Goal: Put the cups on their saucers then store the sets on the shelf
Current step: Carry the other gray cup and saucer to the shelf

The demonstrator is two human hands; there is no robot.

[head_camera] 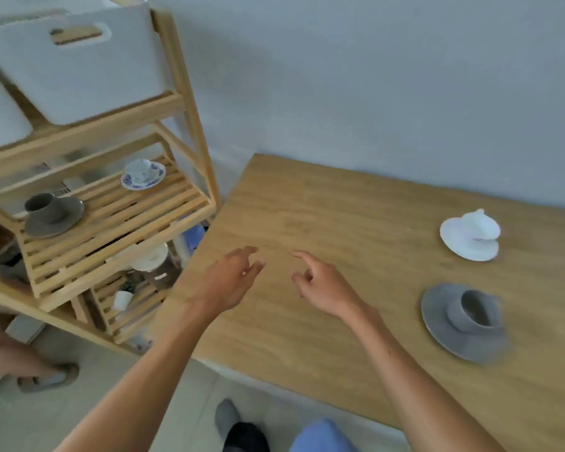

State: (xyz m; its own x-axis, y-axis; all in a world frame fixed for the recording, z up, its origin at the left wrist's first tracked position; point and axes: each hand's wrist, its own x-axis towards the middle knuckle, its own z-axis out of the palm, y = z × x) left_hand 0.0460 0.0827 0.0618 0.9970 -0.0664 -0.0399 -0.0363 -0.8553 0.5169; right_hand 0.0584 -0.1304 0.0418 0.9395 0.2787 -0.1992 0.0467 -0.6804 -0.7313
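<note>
So both hands are empty right now, left hand (232,282) and right hand (323,288) hovering over the table (307,321) with fingers loosely spread, holding nothing. Off to the right, well apart from them, sit a white set (470,236) and a grey set (463,321), cups already on saucers. Over on the shelf (111,216) there's a dark set (51,213) and a blue-patterned set (143,175) stored. Looks like halfway done to me: pairing seems finished, two sets still need carrying over. Picture's a bit blurry, so don't quote me on the lower shelf stuff.
</note>
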